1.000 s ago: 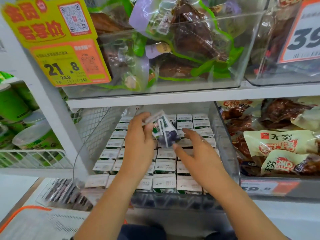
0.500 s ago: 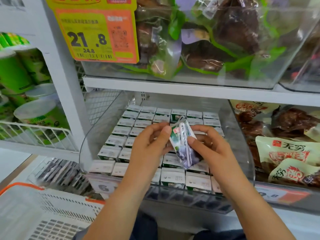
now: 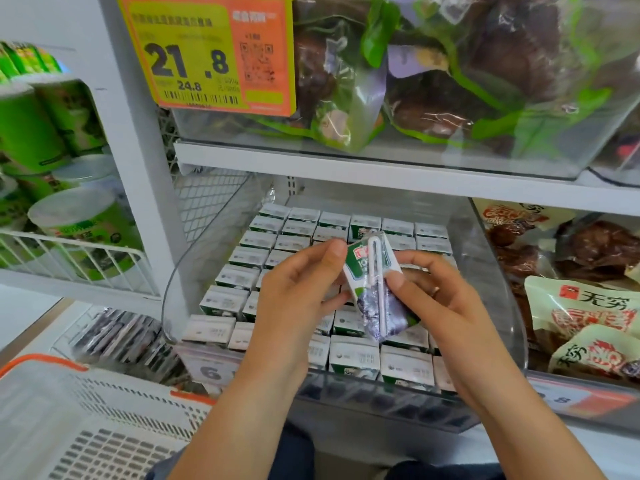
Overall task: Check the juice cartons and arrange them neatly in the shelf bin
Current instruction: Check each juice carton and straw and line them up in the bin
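We held one juice carton [image 3: 375, 289] between both hands, lifted clear above the bin. Left hand [image 3: 298, 299] pinched its upper left corner with thumb and fingertips; right hand [image 3: 446, 306] gripped the right edge, thumb on the front face, fingers curled behind. Carton tilted, top toward 12 o'clock, bottom toward 5; the wrapped straw [image 3: 375, 268] faced us. So the check step was in hand, judging by the grip.

Below, the clear shelf bin [image 3: 498, 306] was mostly filled: rows of cartons [image 3: 353, 356] stood upright, tops up, packed from front wall to back. Rows looked tidy at 10 to 12 o'clock. The patch under our hands was hidden, so we could not tell whether a gap waited there. We judged the task well along: this carton still to be set back, maybe more checks left.

At 8 o'clock, a white basket with orange rim [image 3: 69, 403]. At 11, the price tag [image 3: 207, 53]. At 3, snack packs [image 3: 581, 306].
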